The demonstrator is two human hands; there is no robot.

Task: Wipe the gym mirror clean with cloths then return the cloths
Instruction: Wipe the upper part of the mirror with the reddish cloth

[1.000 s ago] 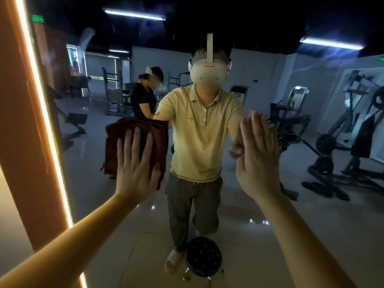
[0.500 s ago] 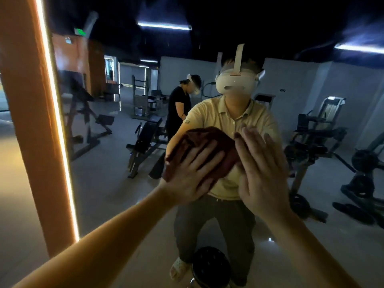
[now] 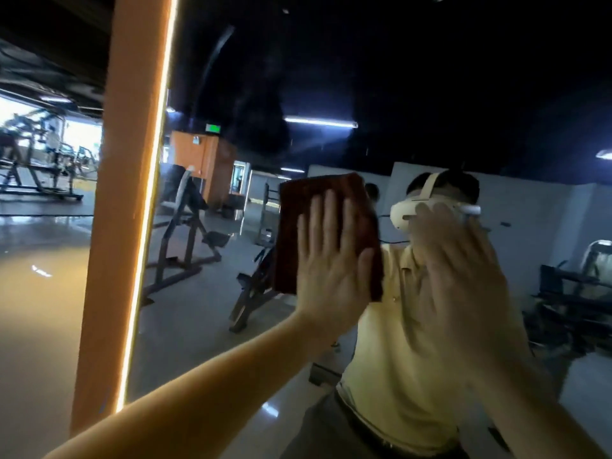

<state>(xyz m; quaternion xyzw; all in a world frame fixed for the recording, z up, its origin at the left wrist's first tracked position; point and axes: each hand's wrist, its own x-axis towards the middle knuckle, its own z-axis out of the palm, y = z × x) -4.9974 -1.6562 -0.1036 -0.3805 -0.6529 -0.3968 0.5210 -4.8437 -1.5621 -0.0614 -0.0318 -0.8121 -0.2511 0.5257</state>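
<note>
Far L: orange frame [image 3: 122, 226] w/ a lit light strip [image 3: 149, 210] down its inner edge, leaning a bit in this wide view. The mirror [image 3: 231, 94] starts right beside the strip; the glass reflects a dark ceiling and a gym machine [image 3: 185, 233] on a grey floor.

Centre: L hand [image 3: 331, 260] is up at approx head height, palm to the glass. Its fingers [image 3: 331, 220] are straight, slightly fanned and pointing up, thumb out to the R. They press flat on the cloth [image 3: 314, 207], not curled round it. Cloth is dark red and folded to a rectangle, lying flat against the mirror under the palm. Long axis runs near upright, short edges top and bottom, lower R corner poking out past the thumb.

R of centre: R hand [image 3: 463, 276] is also raised, palm to the mirror, just beside the L hand. Its fingers [image 3: 440, 233] are straight and spread, badly motion-blurred. Can't tell if they touch the glass.

Behind the hands the mirror shows the person's yellow shirt [image 3: 397, 376] and white headset [image 3: 402, 213]
</note>
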